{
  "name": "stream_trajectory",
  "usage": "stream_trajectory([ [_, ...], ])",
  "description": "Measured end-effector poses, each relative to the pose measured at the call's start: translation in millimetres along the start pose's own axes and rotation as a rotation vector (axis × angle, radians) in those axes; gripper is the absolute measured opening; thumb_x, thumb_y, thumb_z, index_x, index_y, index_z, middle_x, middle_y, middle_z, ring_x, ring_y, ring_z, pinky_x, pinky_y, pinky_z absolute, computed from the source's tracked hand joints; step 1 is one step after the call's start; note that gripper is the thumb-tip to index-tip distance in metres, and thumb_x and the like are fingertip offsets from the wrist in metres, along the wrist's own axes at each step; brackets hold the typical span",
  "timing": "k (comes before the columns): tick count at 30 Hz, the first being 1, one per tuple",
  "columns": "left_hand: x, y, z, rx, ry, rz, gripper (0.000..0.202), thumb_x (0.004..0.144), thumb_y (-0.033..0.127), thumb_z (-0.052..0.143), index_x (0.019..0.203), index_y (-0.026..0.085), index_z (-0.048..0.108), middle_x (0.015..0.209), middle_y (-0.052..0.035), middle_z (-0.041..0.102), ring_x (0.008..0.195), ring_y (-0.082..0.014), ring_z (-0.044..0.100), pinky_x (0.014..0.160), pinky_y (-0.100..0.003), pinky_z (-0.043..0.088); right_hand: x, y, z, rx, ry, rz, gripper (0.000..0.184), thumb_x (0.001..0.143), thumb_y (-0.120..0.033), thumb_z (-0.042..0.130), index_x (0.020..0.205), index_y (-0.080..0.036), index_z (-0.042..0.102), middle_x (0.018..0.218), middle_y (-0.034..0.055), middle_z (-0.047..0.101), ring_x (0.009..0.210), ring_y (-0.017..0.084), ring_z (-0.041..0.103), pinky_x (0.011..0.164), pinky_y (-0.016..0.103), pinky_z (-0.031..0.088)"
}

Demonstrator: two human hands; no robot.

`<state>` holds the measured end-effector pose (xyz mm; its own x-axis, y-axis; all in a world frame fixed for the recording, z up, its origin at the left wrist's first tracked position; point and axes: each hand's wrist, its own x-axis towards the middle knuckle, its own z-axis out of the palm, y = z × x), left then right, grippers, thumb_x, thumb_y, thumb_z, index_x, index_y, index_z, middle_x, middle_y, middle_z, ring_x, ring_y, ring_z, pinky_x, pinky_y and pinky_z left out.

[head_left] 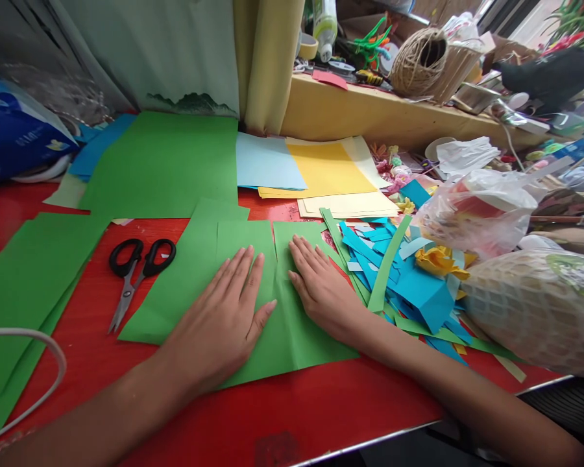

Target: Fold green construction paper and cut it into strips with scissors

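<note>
A sheet of green paper (pixel 292 337) with a crease down its middle and a short slit at its far edge lies on the red table (pixel 224 431). Flat on its left half rests my left hand (pixel 228 318), fingers stretched out and thumb apart. My right hand (pixel 324 288) presses flat on the right half, fingers extended. Neither hand grasps anything. Another green piece (pixel 168 308) shows from under the sheet's left side. Black-handled scissors (pixel 136 275) lie to the left with their blades slightly apart, touched by neither hand.
Larger green sheets (pixel 165 165) lie at the back and left, beside light blue (pixel 267 162) and yellow paper (pixel 328 168). Blue and green paper scraps (pixel 389 266) pile up on the right, near a netted bag (pixel 535 311). A white cable (pixel 53 350) curves at the left front.
</note>
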<state>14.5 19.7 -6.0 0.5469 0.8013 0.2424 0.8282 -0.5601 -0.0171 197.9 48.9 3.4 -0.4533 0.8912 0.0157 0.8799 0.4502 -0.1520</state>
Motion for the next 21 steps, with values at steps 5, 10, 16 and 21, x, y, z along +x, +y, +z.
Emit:
stream_trajectory([
  [5,-1.4,-3.6,1.0,0.009,-0.031,0.067,0.063,0.09,0.042,0.028,0.137,0.0,0.028,0.145,-0.0211,0.025,0.135,-0.0281,0.018,0.11,-0.043,0.025,-5.4,0.7,-0.9,-0.001,0.014,-0.052,0.056,0.095,-0.035,0.02,0.141,-0.004,0.022,0.149,0.0097,0.014,0.137,0.018,0.007,0.112,0.039,0.014],
  [10,-1.9,0.4,4.1,-0.01,-0.074,0.017,0.063,0.09,0.042,0.027,0.136,0.0,0.03,0.145,-0.021,0.024,0.135,-0.0299,0.018,0.109,-0.045,0.025,-8.9,-7.1,3.0,-0.066,-0.008,-0.064,0.055,0.095,-0.035,0.016,0.141,-0.005,0.022,0.148,0.009,0.016,0.137,0.018,0.01,0.112,0.041,0.013],
  [16,-1.5,4.3,3.6,-0.018,-0.066,-0.017,0.062,0.09,0.041,0.026,0.136,-0.001,0.031,0.144,-0.0226,0.024,0.134,-0.0309,0.02,0.108,-0.046,0.027,-7.8,-9.3,2.6,-0.089,-0.021,-0.037,0.055,0.095,-0.034,0.015,0.141,-0.005,0.021,0.149,0.0099,0.014,0.137,0.02,0.009,0.112,0.043,0.013],
  [21,-2.8,9.5,2.6,-0.024,-0.06,-0.051,0.063,0.09,0.041,0.026,0.135,-0.002,0.031,0.144,-0.0231,0.025,0.134,-0.0318,0.021,0.107,-0.047,0.028,-8.8,-11.3,2.5,-0.076,-0.009,-0.027,0.056,0.095,-0.035,0.016,0.141,-0.003,0.021,0.148,0.0115,0.014,0.137,0.02,0.008,0.112,0.043,0.013],
])
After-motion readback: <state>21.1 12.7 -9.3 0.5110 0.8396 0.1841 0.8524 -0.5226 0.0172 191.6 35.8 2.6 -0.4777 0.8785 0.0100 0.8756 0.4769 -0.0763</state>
